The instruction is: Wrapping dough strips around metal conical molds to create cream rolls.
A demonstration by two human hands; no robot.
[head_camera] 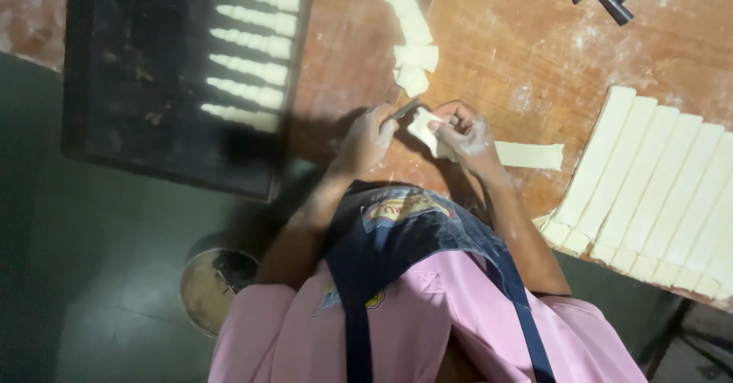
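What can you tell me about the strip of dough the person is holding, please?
The dough strip is pale, flat and soft-looking, lying on the floured wooden table. Its near end is lifted and being wound around a thin dark metal rod. The left hand grips the rod; the floury right hand pinches the dough against it. The tail trails to the right, toward the cut strips.

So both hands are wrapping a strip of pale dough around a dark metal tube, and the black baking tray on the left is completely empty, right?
Not quite. The head view shows the black baking tray holding a row of wrapped pale dough rolls. The rest holds: both hands, left hand and right hand, work the strip of pale dough.
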